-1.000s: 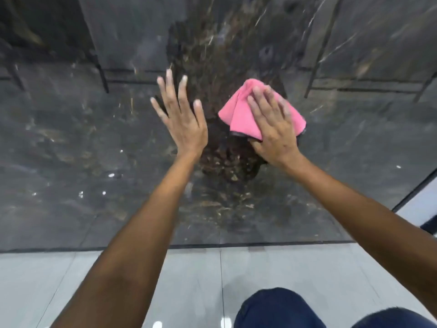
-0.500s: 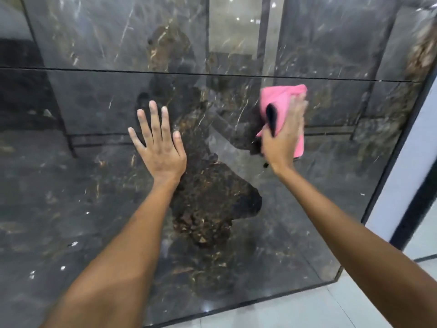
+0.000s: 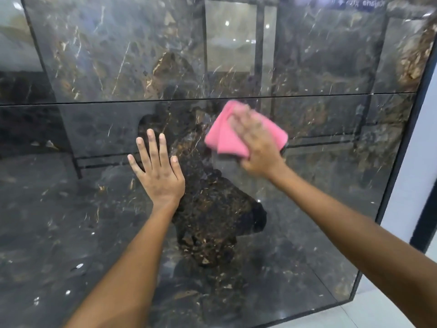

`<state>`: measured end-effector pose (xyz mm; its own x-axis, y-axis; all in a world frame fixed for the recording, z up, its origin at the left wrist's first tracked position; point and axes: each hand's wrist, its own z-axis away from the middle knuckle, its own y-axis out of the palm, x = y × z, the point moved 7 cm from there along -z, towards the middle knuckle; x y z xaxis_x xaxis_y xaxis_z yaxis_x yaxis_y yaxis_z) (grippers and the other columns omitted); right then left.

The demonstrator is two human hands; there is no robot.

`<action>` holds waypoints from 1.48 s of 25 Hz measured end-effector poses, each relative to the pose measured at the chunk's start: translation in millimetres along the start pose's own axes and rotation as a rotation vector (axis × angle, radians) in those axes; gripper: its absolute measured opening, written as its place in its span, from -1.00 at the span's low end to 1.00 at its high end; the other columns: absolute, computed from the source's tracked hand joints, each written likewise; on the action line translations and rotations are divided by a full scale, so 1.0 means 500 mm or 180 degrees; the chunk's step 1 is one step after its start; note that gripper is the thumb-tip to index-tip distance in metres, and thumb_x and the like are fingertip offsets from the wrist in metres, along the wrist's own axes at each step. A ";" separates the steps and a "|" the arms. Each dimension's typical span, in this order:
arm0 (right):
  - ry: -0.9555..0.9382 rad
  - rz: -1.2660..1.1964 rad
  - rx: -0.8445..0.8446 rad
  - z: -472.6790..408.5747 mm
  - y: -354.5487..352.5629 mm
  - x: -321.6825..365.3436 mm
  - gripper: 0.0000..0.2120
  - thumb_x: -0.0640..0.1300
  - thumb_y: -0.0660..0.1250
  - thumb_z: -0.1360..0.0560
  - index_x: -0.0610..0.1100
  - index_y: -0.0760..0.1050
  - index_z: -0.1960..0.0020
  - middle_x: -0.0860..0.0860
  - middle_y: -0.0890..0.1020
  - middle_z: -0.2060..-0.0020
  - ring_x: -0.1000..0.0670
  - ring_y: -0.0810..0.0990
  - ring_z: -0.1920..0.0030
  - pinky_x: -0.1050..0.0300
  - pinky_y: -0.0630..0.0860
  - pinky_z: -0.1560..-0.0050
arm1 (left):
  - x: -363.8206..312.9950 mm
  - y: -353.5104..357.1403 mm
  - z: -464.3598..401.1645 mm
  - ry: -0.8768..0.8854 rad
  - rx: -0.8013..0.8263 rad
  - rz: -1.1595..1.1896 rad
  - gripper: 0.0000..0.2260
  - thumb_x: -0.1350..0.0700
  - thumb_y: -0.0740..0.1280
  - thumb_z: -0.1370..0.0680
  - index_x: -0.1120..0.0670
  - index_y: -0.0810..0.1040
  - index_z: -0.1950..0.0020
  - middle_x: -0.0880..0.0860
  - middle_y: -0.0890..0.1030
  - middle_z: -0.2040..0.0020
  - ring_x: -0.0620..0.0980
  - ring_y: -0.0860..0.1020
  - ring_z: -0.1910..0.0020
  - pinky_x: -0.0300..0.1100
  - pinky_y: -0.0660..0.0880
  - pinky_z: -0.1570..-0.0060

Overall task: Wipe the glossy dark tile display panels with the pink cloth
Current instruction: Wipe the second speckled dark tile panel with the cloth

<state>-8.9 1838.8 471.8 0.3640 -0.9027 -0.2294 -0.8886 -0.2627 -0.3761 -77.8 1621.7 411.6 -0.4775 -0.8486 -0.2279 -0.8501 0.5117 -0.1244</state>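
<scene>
Glossy dark tile panels (image 3: 307,209) fill the view. Pink cloth (image 3: 227,138) lies just below the horizontal joint, pressed flat under the right hand (image 3: 257,147), fingers spread. Left hand (image 3: 158,176) braces, fingers wide. Recommend overlapping, even-pressure strokes. Right hand blurred; reflections mask smears.

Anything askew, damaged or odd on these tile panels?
Nothing stands out. The dark tile panels look whole, their seam straight. The right hand presses the pink cloth just below it; the left hand lies flat on the lower panel.
</scene>
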 end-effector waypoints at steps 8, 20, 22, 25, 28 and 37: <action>0.0472 0.0256 0.0072 0.179 -0.044 -0.124 -0.26 -0.09 0.29 -0.47 -0.12 0.05 -0.57 -0.25 0.28 -0.46 -0.11 0.04 -0.53 0.14 -0.14 -0.53 | 0.008 0.009 0.072 -0.0053 0.0024 0.0099 -0.54 0.04 0.01 -0.68 0.10 0.09 -0.58 0.14 0.18 -0.56 0.15 0.06 -0.56 0.15 -0.10 -0.50; 0.0938 0.0274 -0.0126 0.400 0.032 -0.125 -0.28 -0.12 0.34 -0.39 -0.16 0.20 -0.50 -0.14 0.29 -0.48 -0.22 0.21 -0.48 -0.08 0.02 -0.48 | -0.015 0.090 0.397 -0.0226 0.0515 0.0109 -0.51 0.01 -0.11 -0.69 -0.02 -0.20 -0.60 0.05 -0.17 -0.60 0.10 -0.20 -0.57 0.12 -0.28 -0.48; 0.2557 -0.0282 -0.1011 0.490 0.045 -0.132 -0.22 -0.06 0.37 -0.43 -0.26 0.12 -0.52 -0.25 0.18 -0.50 -0.25 0.12 -0.51 -0.10 0.05 -0.50 | -0.024 0.095 0.415 -0.0250 0.0477 0.0189 -0.51 0.02 -0.11 -0.69 0.03 -0.14 -0.60 0.17 0.02 -0.56 0.24 -0.05 -0.53 0.11 -0.27 -0.48; 0.1754 0.0082 0.0405 0.681 0.176 0.013 -0.17 -0.01 0.23 -0.44 -0.05 -0.13 -0.59 -0.17 0.02 -0.54 -0.12 -0.06 -0.55 -0.18 0.14 -0.43 | -0.036 0.106 0.472 -0.0177 0.0712 0.0214 -0.51 0.00 -0.11 -0.69 0.08 -0.09 -0.60 0.21 0.07 -0.51 0.29 0.00 -0.49 0.10 -0.30 -0.47; -0.0244 0.0569 0.1775 0.847 0.231 0.061 -0.15 -0.13 0.18 -0.41 0.07 -0.18 -0.58 0.06 -0.13 -0.57 -0.08 -0.09 -0.56 -0.14 0.10 -0.45 | -0.030 0.114 0.527 -0.0049 0.0837 0.0183 -0.51 -0.01 -0.13 -0.69 0.00 -0.24 -0.59 0.21 0.05 -0.51 0.18 -0.20 -0.55 0.11 -0.31 -0.46; 0.0427 0.0578 0.1410 0.808 0.249 0.114 -0.03 -0.27 0.29 -0.34 -0.11 -0.20 -0.58 -0.14 0.10 -0.53 -0.20 0.15 -0.46 -0.21 0.27 -0.41 | -0.038 0.127 0.562 -0.0215 0.0798 0.0286 -0.50 0.01 -0.12 -0.69 0.01 -0.25 -0.59 0.24 0.05 -0.50 0.25 -0.08 -0.49 0.16 -0.27 -0.46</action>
<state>13.9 1892.3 49.4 0.1492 -0.9640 -0.2200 -0.7196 0.0468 -0.6928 -60.4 1708.1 136.5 -0.5255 -0.7916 -0.3118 -0.7194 0.6091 -0.3339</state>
